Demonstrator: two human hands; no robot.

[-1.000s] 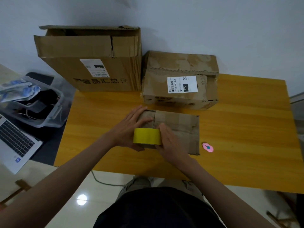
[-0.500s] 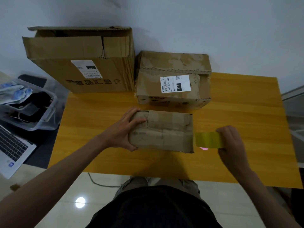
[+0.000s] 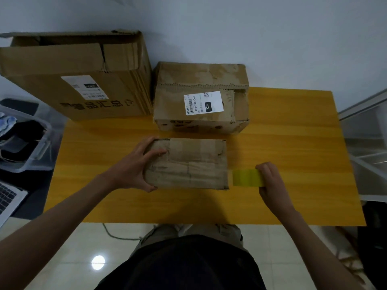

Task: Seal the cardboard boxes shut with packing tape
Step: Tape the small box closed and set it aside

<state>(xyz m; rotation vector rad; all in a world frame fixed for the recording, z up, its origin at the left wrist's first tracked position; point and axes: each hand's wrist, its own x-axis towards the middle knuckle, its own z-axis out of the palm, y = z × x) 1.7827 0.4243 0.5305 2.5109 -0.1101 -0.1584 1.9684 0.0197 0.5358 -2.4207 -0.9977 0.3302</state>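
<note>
Tape roll (image 3: 248, 178), yellow and cylindrical, sits in the right hand (image 3: 272, 185) just beside the right end of the small box (image 3: 187, 164), the same place as half a second ago; one second ago it was at the box's near face with both hands around it. Pink object seen on the table (image 3: 293, 132) earlier is now hidden. Right hand fingers curl around the roll's far side and clamp it. Left hand (image 3: 134, 166) grips the left end of the small box, thumb on the near edge and fingers wrapped over the top, unchanged from the previous frame.

Small box: flat, rectangular, worn brown cardboard with creased, scuffed flaps and a ragged right edge; it lies on the smooth orange wood-grain table. Behind it stands a medium box (image 3: 201, 99), torn along a corrugated flap line, bearing a white shipping label. At rear left stands a large box (image 3: 79, 76) with open top flaps and printed characters. Clear plastic bin (image 3: 27, 143) and laptop (image 3: 8, 197) sit at the left
</note>
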